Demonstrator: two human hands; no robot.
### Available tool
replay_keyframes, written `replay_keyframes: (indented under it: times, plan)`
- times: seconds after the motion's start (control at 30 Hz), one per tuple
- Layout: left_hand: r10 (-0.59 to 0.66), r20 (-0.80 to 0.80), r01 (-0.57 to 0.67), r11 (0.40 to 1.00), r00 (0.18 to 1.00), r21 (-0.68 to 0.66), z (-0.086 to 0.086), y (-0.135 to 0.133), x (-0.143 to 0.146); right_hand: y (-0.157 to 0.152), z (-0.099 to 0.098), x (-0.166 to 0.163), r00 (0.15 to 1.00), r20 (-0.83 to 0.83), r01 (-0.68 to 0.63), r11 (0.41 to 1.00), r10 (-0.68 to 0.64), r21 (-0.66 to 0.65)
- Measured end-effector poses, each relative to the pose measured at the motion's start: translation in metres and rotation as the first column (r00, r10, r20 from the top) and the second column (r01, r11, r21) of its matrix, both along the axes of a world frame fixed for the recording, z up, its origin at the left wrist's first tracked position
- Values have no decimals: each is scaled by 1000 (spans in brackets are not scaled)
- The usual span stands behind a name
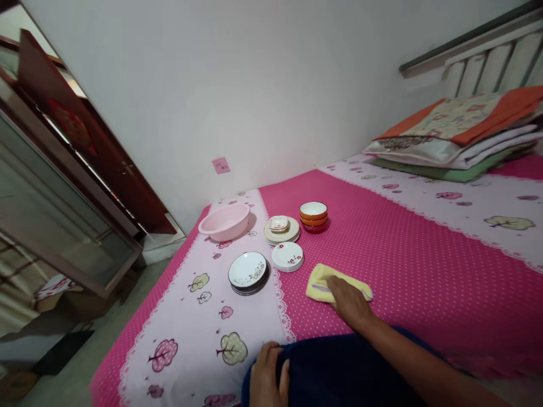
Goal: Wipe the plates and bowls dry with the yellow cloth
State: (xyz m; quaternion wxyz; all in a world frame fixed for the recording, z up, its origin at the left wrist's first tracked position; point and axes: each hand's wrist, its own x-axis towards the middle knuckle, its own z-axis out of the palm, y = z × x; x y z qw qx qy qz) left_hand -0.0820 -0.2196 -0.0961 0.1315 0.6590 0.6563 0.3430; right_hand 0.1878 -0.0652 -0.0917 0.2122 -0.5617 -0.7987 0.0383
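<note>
Touching the cloth: the right hand (350,302) has its fingers together and bent downward, tips pressed on top of the yellow cloth (318,276); whether the thumb pinches it from below cannot be told.
Cloth: folded into a long pad, lying on the dotted pink part of the bedcover (394,243), just beside the flowered plates.
Left hand: the left hand (268,376) holds nothing; its fingers are loosely curved and the thumb stands apart, the palm down on the dark blue fabric (339,364) over the person's lap.
Basin: the pink basin (224,234) stands upright near the wall (297,85), its smooth pink inside showing.
Bowls: three bowls (314,216) are nested upright, the upper two orange outside and the lowest red; the top one shows a white inside and a dark rim.
Small dish: a white dish (279,222), roughly square, sits on the yellow-rimmed plates (293,230), between the basin and the bowls.
Flowered plates: a stack of small white plates (287,256) with red flowers, close in front of the yellow-rimmed ones; contact between the two stacks cannot be told.
Dark-rimmed plates: another stack (247,270), brown-patterned on top, on the pale printed strip, nearer the person than the basin.
Pillows: a pile (458,133) lies to the far right.
</note>
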Motion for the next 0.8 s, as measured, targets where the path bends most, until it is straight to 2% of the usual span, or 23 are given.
replay_keyframes:
  times: [0.1,0.27,0.33,0.53,0.67,0.8]
  plan:
    - [-23,-110,24,1000,994,13,-8,-7,-2,1,-1,-4,1000,-13,5,1000,-5,1]
    - [-38,-140,27,996,989,-81,9,3,12,-3,2,-4,999,-35,-11,1000,12,22]
    - [-24,-145,13,997,989,-79,9,3,17,-8,1,-4,999,-52,-4,999,6,37]
    - [3,-187,-1,1000,982,9,-18,1,12,-19,-10,-10,988,-149,62,994,-47,93]
    - [54,-354,-39,998,934,47,-33,-3,15,-24,-15,-6,970,-237,85,988,-52,129]
    - [68,-476,-37,997,877,73,-44,-6,35,-28,-19,-2,950,-314,59,986,-8,154]
